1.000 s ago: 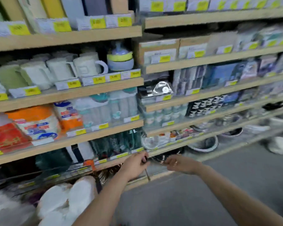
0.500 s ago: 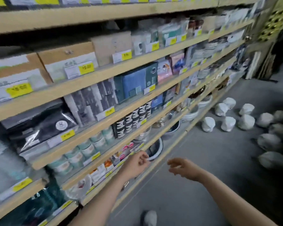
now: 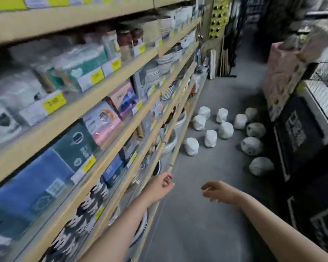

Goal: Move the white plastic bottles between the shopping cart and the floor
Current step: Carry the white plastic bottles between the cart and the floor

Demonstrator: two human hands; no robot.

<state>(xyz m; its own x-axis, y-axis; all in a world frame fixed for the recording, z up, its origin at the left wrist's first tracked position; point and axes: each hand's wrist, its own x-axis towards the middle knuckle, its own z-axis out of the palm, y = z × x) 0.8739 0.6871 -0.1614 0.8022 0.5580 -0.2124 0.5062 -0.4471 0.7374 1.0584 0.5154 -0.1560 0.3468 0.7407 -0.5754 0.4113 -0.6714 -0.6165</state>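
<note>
Shelf goods (image 3: 87, 72) motion-blurred; price tags (image 3: 53, 102) barely legible.

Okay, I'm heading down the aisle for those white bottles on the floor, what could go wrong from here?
The white bottles lie scattered loosely across the floor, so you might kick or trip over one; the nearest bottle sits close to the shelf base. Your left hand passes close to the shelf edge and could knock it or the bowls stacked there. Both it and your right hand hold nothing, and the picture is blurred, so slow down.
</note>
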